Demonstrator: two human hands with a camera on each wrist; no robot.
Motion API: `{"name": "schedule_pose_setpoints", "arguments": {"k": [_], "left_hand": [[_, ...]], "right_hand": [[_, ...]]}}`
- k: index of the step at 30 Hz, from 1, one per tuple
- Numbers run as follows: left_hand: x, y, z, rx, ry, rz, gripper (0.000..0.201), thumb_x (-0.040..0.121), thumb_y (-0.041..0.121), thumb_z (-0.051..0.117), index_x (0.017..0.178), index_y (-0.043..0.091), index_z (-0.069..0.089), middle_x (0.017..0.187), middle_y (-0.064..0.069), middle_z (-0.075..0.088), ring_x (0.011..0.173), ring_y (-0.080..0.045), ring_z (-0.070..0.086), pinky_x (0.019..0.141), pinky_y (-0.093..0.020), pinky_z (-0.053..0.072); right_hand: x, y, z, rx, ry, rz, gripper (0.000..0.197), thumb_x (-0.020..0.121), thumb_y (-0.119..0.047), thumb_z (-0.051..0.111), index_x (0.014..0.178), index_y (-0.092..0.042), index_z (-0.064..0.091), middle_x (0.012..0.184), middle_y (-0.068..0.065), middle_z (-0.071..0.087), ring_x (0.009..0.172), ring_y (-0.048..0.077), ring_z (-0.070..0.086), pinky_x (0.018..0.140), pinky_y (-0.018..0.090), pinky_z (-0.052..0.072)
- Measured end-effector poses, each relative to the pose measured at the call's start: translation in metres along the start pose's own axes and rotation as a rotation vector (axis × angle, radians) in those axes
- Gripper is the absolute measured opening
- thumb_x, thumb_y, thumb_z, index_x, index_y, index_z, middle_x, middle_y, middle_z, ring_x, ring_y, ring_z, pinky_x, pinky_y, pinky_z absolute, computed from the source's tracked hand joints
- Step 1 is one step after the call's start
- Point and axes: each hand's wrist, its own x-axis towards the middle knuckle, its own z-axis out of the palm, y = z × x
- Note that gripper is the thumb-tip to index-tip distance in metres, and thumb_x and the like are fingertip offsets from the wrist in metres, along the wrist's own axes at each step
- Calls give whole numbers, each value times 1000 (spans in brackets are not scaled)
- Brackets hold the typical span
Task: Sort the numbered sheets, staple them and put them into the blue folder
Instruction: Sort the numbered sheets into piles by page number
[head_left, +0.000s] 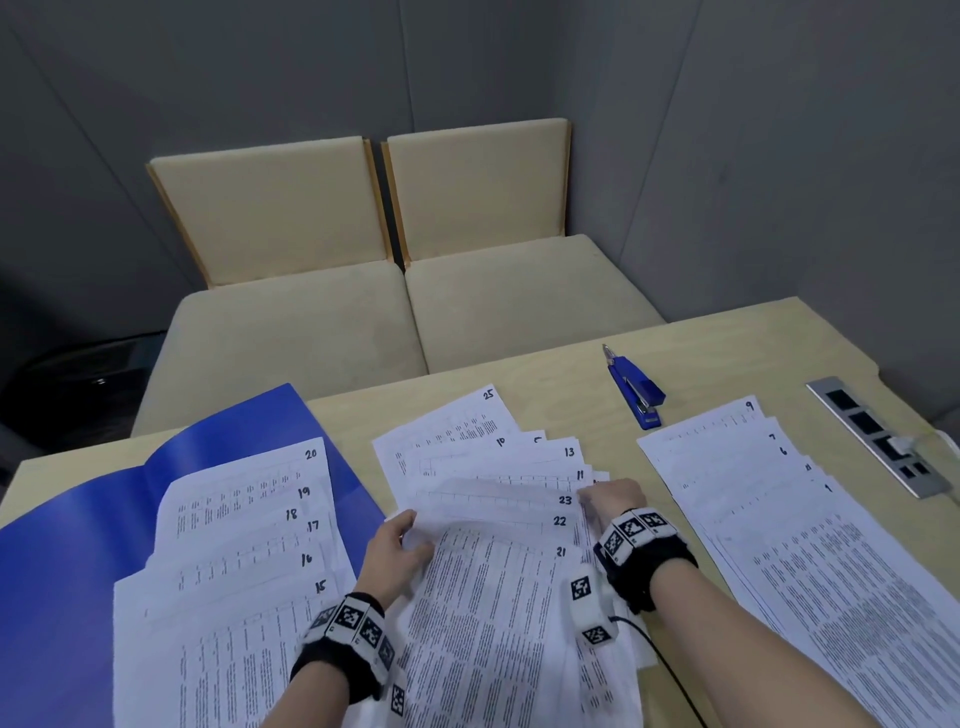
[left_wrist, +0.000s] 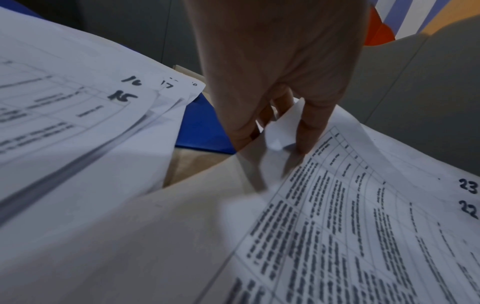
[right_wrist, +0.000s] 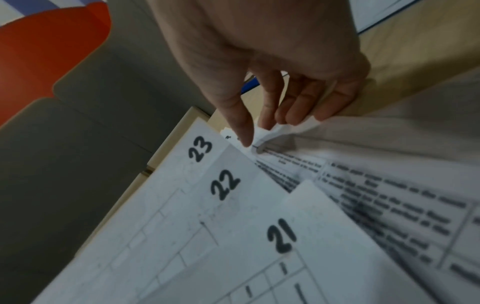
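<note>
Three fans of numbered sheets lie on the table. Sheets 15 to 20 (head_left: 244, 545) rest on the open blue folder (head_left: 67, 551) at the left. In the middle fan (head_left: 493, 571) I read 25, 10, 13, 11, 23, 22 and 21. The right fan (head_left: 779, 519) shows 9, 7, 6 and 1. My left hand (head_left: 410, 530) pinches the left edge of the middle sheets (left_wrist: 337, 205), thumb on top (left_wrist: 275, 139). My right hand (head_left: 597, 499) pinches their upper right corners beside number 23 (right_wrist: 200, 149), with curled fingers (right_wrist: 291, 115) lifting paper. A blue stapler (head_left: 636, 387) lies beyond, untouched.
A metal socket strip (head_left: 878, 436) is set into the table at the far right. A black cable (head_left: 670, 670) runs from my right wrist. Two beige chairs (head_left: 415, 312) stand behind the table's far edge. Bare tabletop (head_left: 571, 374) shows around the stapler.
</note>
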Motion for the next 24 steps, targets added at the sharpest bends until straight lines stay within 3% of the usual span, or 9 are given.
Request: {"name": "schedule_pose_setpoints", "arguments": {"k": [1,4,8,11,15,17,19,22,24], "left_hand": [[0,-1,-1,-8,-14,8,40,84,5,64,123,8,59,124,2,59,120,-16,51,101,-28,38],[0,-5,-5,12,-45,27,31,78,11,65,108,16,66,112,1,69,112,-20,61,101,-37,45],[-3,-3,-11,7,-65,72,29,71,15,59,97,20,69,98,4,73,97,-17,66,90,-36,50],[-4,-2,-10,12,-63,89,21,75,8,61,94,15,68,92,1,72,89,-16,65,82,-31,50],[-4,-6,-9,4,-49,84,10,73,3,61,83,3,62,77,-8,67,75,-20,60,70,-29,46],[-6,-5,-9,6,-44,68,10,75,-5,61,81,3,63,73,-3,66,73,-20,61,68,-30,49],[-8,-3,-10,1,-53,47,14,74,-3,60,79,9,64,71,-2,65,67,-18,62,60,-34,51],[-10,-2,-12,-24,-60,19,16,69,3,58,78,15,65,72,-5,66,62,-18,62,60,-43,53],[-12,-2,-13,-30,-59,11,18,70,1,57,79,14,66,72,-6,66,61,-18,63,61,-47,53]], "right_hand": [[1,0,1,-7,-18,-18,14,71,-11,72,72,-1,63,87,15,68,83,29,66,70,31,52],[-9,2,1,-49,-55,-134,26,81,-6,64,59,-14,54,87,7,63,98,28,64,77,28,46],[-30,21,-1,-154,-48,-261,27,74,-5,61,61,-27,57,73,-10,63,83,20,62,89,36,48],[-35,32,-3,-168,-82,-316,27,68,-5,69,58,-27,58,66,-13,63,75,16,61,88,39,48],[-35,39,-6,-104,-126,-323,26,67,-3,72,58,-25,59,68,-9,65,78,19,63,81,35,51],[-35,39,-8,-46,-154,-326,21,72,-2,70,65,-19,59,72,-4,64,79,20,59,71,28,47],[-34,34,-10,50,-125,-316,8,79,-14,68,78,-14,60,81,-1,63,82,21,57,70,27,43],[-22,24,-10,124,-37,-201,27,90,-38,53,104,-15,53,95,4,62,90,25,59,78,31,44],[-10,17,-11,132,-22,-154,25,94,-36,43,112,-19,45,93,9,64,77,26,62,68,31,48]]}}
